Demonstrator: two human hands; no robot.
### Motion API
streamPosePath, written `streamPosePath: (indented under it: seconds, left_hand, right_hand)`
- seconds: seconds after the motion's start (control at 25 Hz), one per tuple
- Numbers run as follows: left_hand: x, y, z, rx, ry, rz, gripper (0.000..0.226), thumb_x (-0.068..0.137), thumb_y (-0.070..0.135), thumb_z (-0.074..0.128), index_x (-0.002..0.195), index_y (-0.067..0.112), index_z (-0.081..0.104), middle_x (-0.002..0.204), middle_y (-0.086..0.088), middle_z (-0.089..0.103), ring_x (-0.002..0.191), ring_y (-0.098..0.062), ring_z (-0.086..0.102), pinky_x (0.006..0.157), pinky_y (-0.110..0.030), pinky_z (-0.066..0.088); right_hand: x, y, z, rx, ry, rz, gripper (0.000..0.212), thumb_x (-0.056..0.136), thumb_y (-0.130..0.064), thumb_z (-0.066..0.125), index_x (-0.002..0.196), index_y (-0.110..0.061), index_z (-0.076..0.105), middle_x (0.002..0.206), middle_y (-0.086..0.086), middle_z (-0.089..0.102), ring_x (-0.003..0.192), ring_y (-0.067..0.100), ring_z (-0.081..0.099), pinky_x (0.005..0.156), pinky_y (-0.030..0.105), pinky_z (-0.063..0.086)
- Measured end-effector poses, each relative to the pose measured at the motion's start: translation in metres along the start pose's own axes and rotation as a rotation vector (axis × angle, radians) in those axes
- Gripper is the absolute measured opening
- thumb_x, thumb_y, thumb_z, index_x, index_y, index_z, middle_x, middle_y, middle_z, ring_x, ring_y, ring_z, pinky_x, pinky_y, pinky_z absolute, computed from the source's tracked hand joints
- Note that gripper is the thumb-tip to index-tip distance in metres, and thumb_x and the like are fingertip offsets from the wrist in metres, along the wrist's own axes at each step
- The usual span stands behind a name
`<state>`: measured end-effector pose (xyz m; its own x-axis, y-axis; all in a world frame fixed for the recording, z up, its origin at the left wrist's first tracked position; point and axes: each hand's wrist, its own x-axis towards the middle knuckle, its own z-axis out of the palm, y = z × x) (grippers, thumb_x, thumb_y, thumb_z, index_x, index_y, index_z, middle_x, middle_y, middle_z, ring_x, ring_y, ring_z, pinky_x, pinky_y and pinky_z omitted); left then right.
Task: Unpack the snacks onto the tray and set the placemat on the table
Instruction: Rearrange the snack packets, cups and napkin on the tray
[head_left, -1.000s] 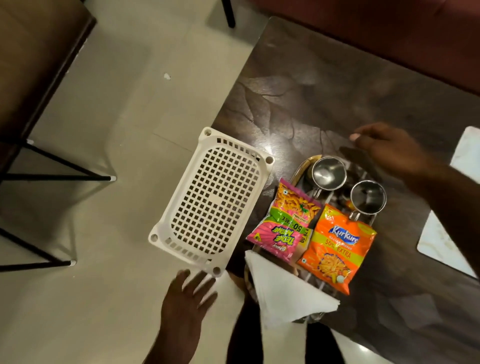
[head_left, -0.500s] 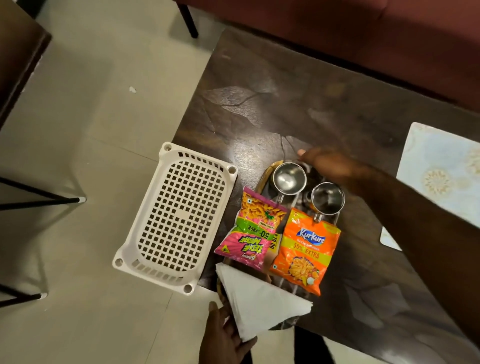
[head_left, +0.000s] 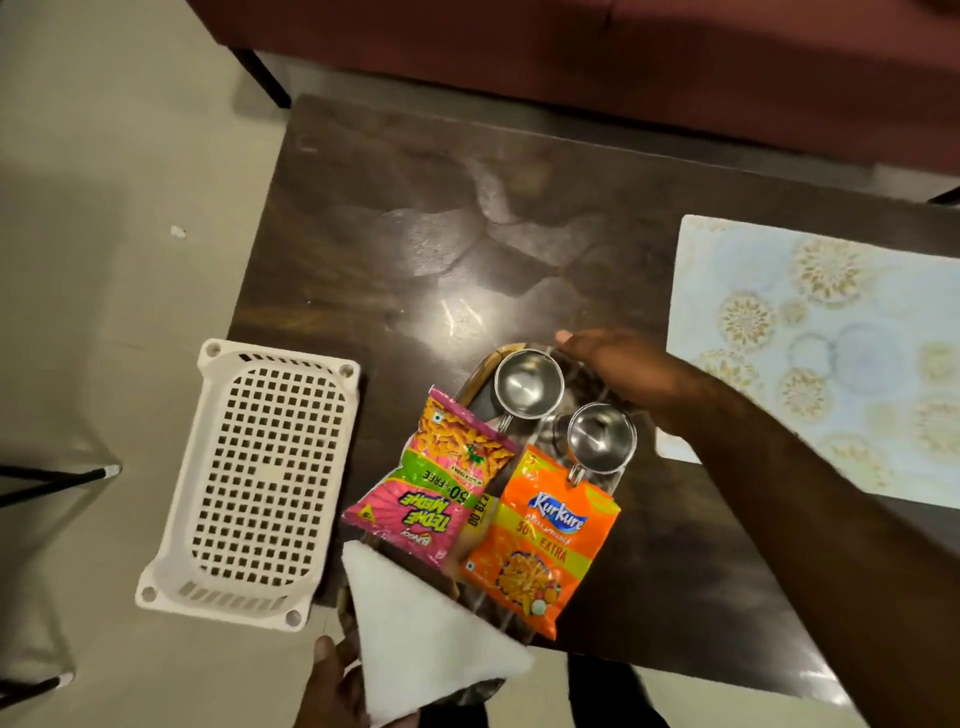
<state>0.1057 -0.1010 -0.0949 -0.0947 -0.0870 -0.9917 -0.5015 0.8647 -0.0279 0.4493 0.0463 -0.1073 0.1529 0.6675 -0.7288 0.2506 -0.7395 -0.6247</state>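
A wooden-rimmed tray (head_left: 479, 375) sits at the near edge of the dark table (head_left: 415, 234), overhanging it toward me. On it lie a pink snack packet (head_left: 441, 483), an orange Kurkure packet (head_left: 540, 551), two steel cups (head_left: 527, 382) (head_left: 600, 436) and a folded white napkin (head_left: 421, 634). My right hand (head_left: 618, 369) curls over the tray's far end, beside the cups. At the tray's near end is my left hand (head_left: 332, 680), its fingers hidden under the napkin. A pale blue patterned placemat (head_left: 831, 364) lies flat on the table's right side.
An empty white plastic basket (head_left: 249, 483) stands beside the table's left edge. A maroon sofa (head_left: 571, 47) runs along the far side. Black chair legs (head_left: 52, 478) stand on the light floor at the left.
My right hand came down from above the table onto the tray's far end. My left hand moved right from below the basket to the tray's near end. The view shifted right.
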Motion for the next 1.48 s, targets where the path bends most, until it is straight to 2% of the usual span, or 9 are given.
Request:
streamPosePath:
  seconds: [0.04,0.16,0.28,0.44,0.64,0.8,0.96,1.12,1.48]
  left_hand:
    - [-0.002,0.0,0.005,0.04,0.0,0.061,0.044,0.108,0.046,0.028,0.097,0.013,0.055,0.074,-0.013,0.077,0.05,-0.029,0.072,0.068,-0.046,0.048]
    - [-0.01,-0.001,0.029,0.229,-0.038,0.226,0.04,0.102,0.058,0.026,0.115,0.037,0.057,0.113,0.005,0.067,0.096,-0.027,0.064,0.077,-0.053,0.053]
    - [-0.019,-0.002,0.063,0.394,-0.011,0.336,0.042,0.101,0.063,0.025,0.116,0.042,0.059,0.125,0.006,0.062,0.116,-0.024,0.056,0.091,-0.052,0.047]
    - [-0.027,-0.009,0.125,0.556,-0.042,0.484,0.054,0.101,0.062,0.029,0.109,0.026,0.069,0.109,-0.001,0.074,0.098,-0.025,0.069,0.077,-0.043,0.056]
    - [-0.041,-0.017,0.205,0.719,-0.146,0.572,0.055,0.1,0.063,0.031,0.114,0.025,0.069,0.107,0.001,0.08,0.093,-0.02,0.076,0.077,-0.042,0.06]
    - [-0.049,-0.032,0.284,0.733,-0.205,0.581,0.052,0.099,0.063,0.035,0.11,0.024,0.068,0.085,0.008,0.082,0.071,-0.013,0.079,0.052,-0.033,0.062]
    - [-0.051,-0.049,0.355,0.886,-0.211,0.615,0.052,0.097,0.067,0.036,0.11,0.03,0.071,0.104,0.003,0.078,0.091,-0.023,0.076,0.076,-0.045,0.063]
    - [-0.045,-0.068,0.405,0.959,-0.223,0.653,0.049,0.097,0.067,0.037,0.105,0.03,0.068,0.093,0.009,0.077,0.082,-0.016,0.075,0.057,-0.032,0.059]
    - [-0.036,-0.095,0.467,1.019,-0.183,0.694,0.04,0.1,0.061,0.039,0.117,0.03,0.059,0.111,0.0,0.066,0.103,-0.024,0.065,0.077,-0.039,0.055]
  right_hand:
    - [-0.005,0.008,-0.012,0.027,0.011,0.015,0.038,0.102,-0.044,0.053,0.098,-0.013,0.074,0.065,-0.008,0.066,0.042,-0.005,0.057,0.039,0.01,0.041]
    - [-0.021,0.032,-0.052,0.099,0.053,0.073,0.03,0.1,-0.046,0.056,0.086,-0.025,0.071,0.069,-0.006,0.064,0.04,-0.006,0.055,0.037,0.01,0.042]
    - [-0.036,0.048,-0.093,0.153,0.101,0.11,0.026,0.097,-0.05,0.058,0.096,-0.027,0.071,0.081,-0.005,0.067,0.061,0.005,0.063,0.051,0.021,0.05]
    - [-0.056,0.077,-0.158,0.246,0.181,0.159,0.031,0.096,-0.046,0.06,0.111,-0.021,0.07,0.095,0.0,0.069,0.078,0.015,0.063,0.063,0.03,0.05]
    - [-0.069,0.112,-0.224,0.365,0.263,0.21,0.027,0.094,-0.041,0.061,0.113,-0.024,0.069,0.101,0.003,0.069,0.085,0.019,0.063,0.068,0.034,0.053]
    - [-0.074,0.143,-0.275,0.435,0.337,0.229,0.028,0.087,-0.042,0.063,0.104,-0.024,0.073,0.079,-0.007,0.068,0.079,0.017,0.062,0.067,0.034,0.051]
    - [-0.077,0.177,-0.317,0.517,0.408,0.258,0.015,0.083,-0.042,0.063,0.088,-0.032,0.072,0.059,-0.016,0.066,0.076,0.016,0.06,0.067,0.035,0.05]
    - [-0.076,0.209,-0.346,0.585,0.465,0.312,0.016,0.089,-0.044,0.062,0.084,-0.03,0.068,0.075,-0.004,0.064,0.079,0.019,0.059,0.068,0.036,0.051]
    - [-0.057,0.248,-0.377,0.621,0.481,0.366,0.012,0.093,-0.034,0.06,0.086,-0.027,0.068,0.076,-0.002,0.059,0.085,0.021,0.058,0.074,0.04,0.053]
